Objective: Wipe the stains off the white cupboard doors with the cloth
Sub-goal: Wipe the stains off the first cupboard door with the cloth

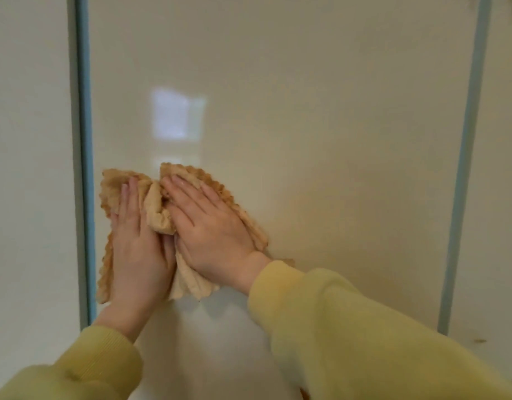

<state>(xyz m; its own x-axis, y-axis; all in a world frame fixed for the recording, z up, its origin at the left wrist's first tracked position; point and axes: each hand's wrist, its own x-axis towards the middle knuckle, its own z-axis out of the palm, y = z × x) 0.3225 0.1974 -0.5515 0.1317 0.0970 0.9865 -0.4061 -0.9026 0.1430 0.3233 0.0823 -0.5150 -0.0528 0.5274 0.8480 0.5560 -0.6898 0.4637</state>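
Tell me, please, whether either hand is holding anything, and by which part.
Neither hand grips anything. The left hand and right hand press the cloth against the cupboard door, straight-fingered, left on its left side, right on its upper right.

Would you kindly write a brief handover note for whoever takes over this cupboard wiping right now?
Left hand: flat, pressing the beige cloth on the middle cupboard door.
Right hand: likewise, beside it.
Cloth: bunched between the hands, low near the door's left edge.
Done: no stains visible on the middle door.
Left: brown specks on the right door, top and bottom.
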